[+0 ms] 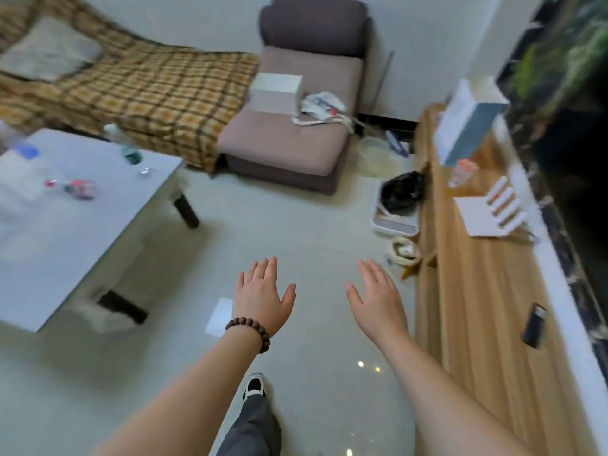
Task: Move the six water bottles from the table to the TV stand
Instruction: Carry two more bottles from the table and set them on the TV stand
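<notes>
Bottle (76,188) lying on table (108,205) | both grips empty, well apart from it

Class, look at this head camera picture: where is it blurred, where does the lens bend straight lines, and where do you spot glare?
Head view: motion blur smears the bottles on the table and the items on the TV stand; both empty hands, left and right, are sharper; the wide lens bows the stand's edges; small light spots glint on the glossy floor.

Pale, glossy tiled floor (312,225) under the spread fingers. Light, matt wood-grain TV stand (477,307) beside the right fingertips; smooth white table (65,225) left of them.
</notes>
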`<state>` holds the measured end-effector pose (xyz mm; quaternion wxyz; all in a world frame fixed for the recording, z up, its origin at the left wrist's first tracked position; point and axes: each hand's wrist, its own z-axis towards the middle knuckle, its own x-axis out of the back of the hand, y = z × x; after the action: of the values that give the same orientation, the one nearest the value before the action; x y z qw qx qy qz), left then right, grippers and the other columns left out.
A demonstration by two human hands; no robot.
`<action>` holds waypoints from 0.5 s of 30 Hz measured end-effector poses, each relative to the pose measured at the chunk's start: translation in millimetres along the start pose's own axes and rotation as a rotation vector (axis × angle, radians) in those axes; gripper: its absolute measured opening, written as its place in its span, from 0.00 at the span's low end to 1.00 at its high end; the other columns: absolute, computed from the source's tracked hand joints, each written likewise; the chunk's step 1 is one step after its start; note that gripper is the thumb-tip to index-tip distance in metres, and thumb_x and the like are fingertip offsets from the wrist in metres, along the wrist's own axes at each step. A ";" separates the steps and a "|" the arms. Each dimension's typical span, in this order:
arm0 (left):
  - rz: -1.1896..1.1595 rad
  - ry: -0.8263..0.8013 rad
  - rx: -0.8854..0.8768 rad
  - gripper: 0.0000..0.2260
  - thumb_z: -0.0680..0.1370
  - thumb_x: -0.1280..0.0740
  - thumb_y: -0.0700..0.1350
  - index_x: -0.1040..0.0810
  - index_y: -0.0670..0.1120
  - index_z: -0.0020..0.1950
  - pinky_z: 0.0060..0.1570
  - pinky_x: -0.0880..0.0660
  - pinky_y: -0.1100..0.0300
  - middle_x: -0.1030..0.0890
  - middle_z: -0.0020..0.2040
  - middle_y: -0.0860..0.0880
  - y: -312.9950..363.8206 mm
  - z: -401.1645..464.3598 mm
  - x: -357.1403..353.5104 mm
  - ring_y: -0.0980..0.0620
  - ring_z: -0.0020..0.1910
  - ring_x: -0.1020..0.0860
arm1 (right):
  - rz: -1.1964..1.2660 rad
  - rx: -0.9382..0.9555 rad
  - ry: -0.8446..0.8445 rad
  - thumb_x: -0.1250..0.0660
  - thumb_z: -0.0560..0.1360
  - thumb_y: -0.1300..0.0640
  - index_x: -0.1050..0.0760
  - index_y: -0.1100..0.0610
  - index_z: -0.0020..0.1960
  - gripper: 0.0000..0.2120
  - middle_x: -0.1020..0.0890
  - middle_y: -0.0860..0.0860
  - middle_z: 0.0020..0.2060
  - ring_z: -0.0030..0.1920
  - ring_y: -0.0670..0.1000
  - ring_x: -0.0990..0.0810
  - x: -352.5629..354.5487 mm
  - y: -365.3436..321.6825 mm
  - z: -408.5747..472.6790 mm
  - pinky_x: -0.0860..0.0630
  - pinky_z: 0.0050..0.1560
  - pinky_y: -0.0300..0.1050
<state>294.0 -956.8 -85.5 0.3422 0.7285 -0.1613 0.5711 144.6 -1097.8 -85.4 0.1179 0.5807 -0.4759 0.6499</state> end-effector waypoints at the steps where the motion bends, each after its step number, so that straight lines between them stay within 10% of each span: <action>1: -0.004 0.022 0.055 0.30 0.79 0.46 0.59 0.47 0.46 0.78 0.76 0.52 0.52 0.41 0.77 0.48 -19.3 -2.0 8.1 0.49 0.77 0.46 | -0.007 0.050 -0.024 0.43 0.79 0.48 0.40 0.57 0.75 0.27 0.39 0.54 0.76 0.76 0.53 0.44 -9.0 -18.1 7.5 0.48 0.76 0.46; 15: -0.040 0.223 0.587 0.30 0.79 0.44 0.57 0.45 0.46 0.78 0.76 0.49 0.51 0.39 0.77 0.48 -243.0 -25.5 78.0 0.50 0.77 0.44 | -0.056 0.516 -0.280 0.45 0.80 0.47 0.43 0.56 0.76 0.27 0.42 0.52 0.77 0.77 0.51 0.46 -129.4 -252.9 69.4 0.50 0.76 0.46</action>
<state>450.7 -753.8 -85.5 0.1439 0.7322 0.0632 0.6627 406.3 -967.2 -84.6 -0.0827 0.6886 -0.2901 0.6594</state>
